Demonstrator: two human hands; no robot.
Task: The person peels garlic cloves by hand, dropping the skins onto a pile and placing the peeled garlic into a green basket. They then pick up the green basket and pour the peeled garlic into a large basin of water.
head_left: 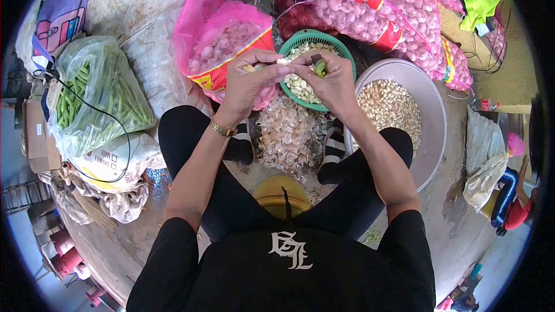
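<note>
My left hand (252, 79) and my right hand (328, 81) meet fingertip to fingertip in front of a green plastic basket (350, 58). A small pale garlic clove (281, 61) is pinched at the left fingertips, and another pale piece (250, 68) shows in the left palm. In the curled right hand sits a small yellow-green thing with a dark end (319, 67), which looks like a short knife handle; its blade is hidden. Peeled garlic cloves (299, 88) lie in the basket. Below the hands is a heap of garlic skins (289, 138) on the floor.
A pale tub (429, 133) with unpeeled cloves stands at the right. An open pink mesh bag (193, 29) of garlic leans at the left, and full garlic sacks (399, 29) lie behind. A clear bag of green pods (104, 92) sits far left. Another person (520, 205) is at the right edge.
</note>
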